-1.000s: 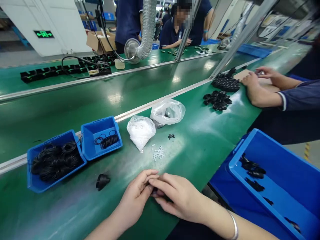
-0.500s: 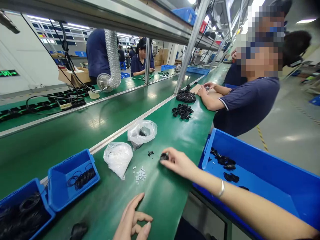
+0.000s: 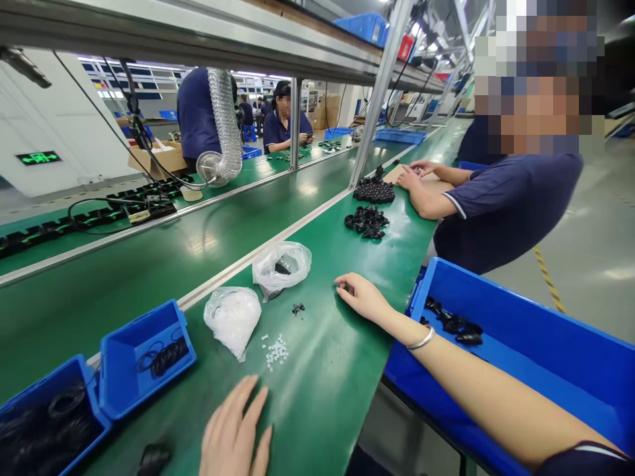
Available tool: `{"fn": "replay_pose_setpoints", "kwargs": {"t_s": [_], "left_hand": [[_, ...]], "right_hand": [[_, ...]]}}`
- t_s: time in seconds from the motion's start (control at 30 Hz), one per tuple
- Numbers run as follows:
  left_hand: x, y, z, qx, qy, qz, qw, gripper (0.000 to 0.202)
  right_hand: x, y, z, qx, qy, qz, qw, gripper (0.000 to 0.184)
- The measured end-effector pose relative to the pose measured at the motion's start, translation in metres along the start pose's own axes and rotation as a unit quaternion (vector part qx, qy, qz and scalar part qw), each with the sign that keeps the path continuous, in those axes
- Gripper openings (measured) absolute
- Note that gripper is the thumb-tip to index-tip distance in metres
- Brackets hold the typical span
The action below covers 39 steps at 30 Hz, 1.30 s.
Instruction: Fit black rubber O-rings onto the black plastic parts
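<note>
Right hand [image 3: 366, 299] stretched forward, curled, contents unclear; left hand [image 3: 229, 433], palm down, fingers spread; bag [image 3: 232, 318] tapers toward it.

White pieces [image 3: 278, 352], green tabletop [image 3: 322, 377]

On our left we see a white wall [image 3: 34, 112] with a green sign [image 3: 38, 158]. Light glares off our green bench [image 3: 312, 403]; a metal beam [image 3: 198, 49] spans above. Behind, we spot a silver duct [image 3: 221, 119] and cartons [image 3: 333, 111]. Grey floor [image 3: 592, 238] with a striped line [image 3: 548, 279] lies right.
</note>
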<state>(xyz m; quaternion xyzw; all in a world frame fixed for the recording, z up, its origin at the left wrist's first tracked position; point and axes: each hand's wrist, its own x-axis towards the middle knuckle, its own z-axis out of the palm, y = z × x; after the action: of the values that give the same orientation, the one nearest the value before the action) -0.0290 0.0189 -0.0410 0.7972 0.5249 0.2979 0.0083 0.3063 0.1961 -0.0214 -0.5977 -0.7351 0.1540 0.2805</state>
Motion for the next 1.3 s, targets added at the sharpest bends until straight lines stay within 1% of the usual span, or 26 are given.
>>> {"fn": "replay_pose_setpoints", "kwargs": {"t_s": [0.07,0.13,0.23,0.3,0.4,0.47,0.53,0.63,0.7,0.77,0.8,0.83,0.9,0.93,1.0,1.07,1.13,1.2,1.27,1.3], "left_hand": [[0.002,-0.003,-0.013,0.086,0.016,-0.018,0.996,0.045],[-0.004,-0.009,-0.025,0.154,0.029,-0.057,0.986,0.053],[-0.026,-0.026,-0.040,0.220,0.038,-0.118,0.968,0.060],[-0.042,-0.037,-0.048,0.222,0.021,-0.140,0.965,0.056],[-0.057,-0.047,-0.055,0.190,-0.027,-0.147,0.970,0.044],[-0.057,-0.047,-0.055,0.164,-0.042,-0.143,0.975,0.040],[-0.052,-0.044,-0.052,0.130,-0.032,-0.146,0.980,0.040],[-0.041,-0.038,-0.047,0.066,0.015,-0.174,0.982,0.041],[-0.032,-0.033,-0.046,0.011,0.038,-0.208,0.977,0.039],[-0.021,-0.023,-0.046,-0.079,0.043,-0.265,0.960,0.036],[-0.015,-0.016,-0.046,-0.144,0.040,-0.301,0.942,0.035],[-0.008,-0.007,-0.046,-0.227,0.045,-0.341,0.911,0.034],[0.009,0.014,-0.044,-0.397,0.043,-0.408,0.821,0.037],[0.017,0.025,-0.042,-0.459,0.045,-0.428,0.777,0.037],[0.032,0.042,-0.037,-0.552,0.019,-0.442,0.706,0.037],[0.043,0.054,-0.031,-0.619,0.003,-0.443,0.648,0.035],[0.048,0.059,-0.025,-0.666,0.003,-0.443,0.600,0.032],[0.049,0.059,-0.021,-0.694,0.007,-0.449,0.562,0.030],[0.048,0.058,-0.019,-0.708,0.007,-0.458,0.537,0.032],[0.047,0.057,-0.018,-0.712,0.006,-0.462,0.530,0.033]], "right_hand": [[-0.004,-0.008,-0.002,0.015,-0.042,-0.052,0.998,0.013],[-0.008,-0.018,-0.003,0.035,-0.084,-0.103,0.991,0.013],[-0.015,-0.033,0.001,0.062,-0.120,-0.158,0.978,0.013],[-0.019,-0.045,0.007,0.079,-0.136,-0.186,0.970,0.012],[-0.025,-0.067,0.020,0.102,-0.161,-0.223,0.956,0.011],[-0.027,-0.080,0.029,0.111,-0.174,-0.240,0.949,0.009],[-0.025,-0.091,0.038,0.113,-0.178,-0.247,0.946,0.009],[-0.018,-0.100,0.049,0.109,-0.165,-0.234,0.952,0.013],[-0.013,-0.101,0.055,0.107,-0.157,-0.219,0.957,0.012],[-0.010,-0.101,0.059,0.107,-0.159,-0.214,0.958,0.009],[-0.009,-0.100,0.061,0.107,-0.163,-0.213,0.957,0.008],[-0.009,-0.099,0.063,0.106,-0.167,-0.213,0.957,0.007],[-0.009,-0.099,0.065,0.104,-0.172,-0.209,0.957,0.008],[-0.009,-0.099,0.065,0.103,-0.174,-0.206,0.957,0.008],[-0.009,-0.099,0.063,0.101,-0.178,-0.200,0.958,0.008],[-0.008,-0.100,0.061,0.100,-0.181,-0.194,0.959,0.008],[-0.008,-0.101,0.059,0.100,-0.185,-0.187,0.960,0.008],[-0.007,-0.101,0.059,0.098,-0.187,-0.182,0.960,0.008],[-0.006,-0.101,0.059,0.097,-0.190,-0.179,0.960,0.009],[-0.006,-0.101,0.059,0.096,-0.191,-0.178,0.960,0.009]]}}
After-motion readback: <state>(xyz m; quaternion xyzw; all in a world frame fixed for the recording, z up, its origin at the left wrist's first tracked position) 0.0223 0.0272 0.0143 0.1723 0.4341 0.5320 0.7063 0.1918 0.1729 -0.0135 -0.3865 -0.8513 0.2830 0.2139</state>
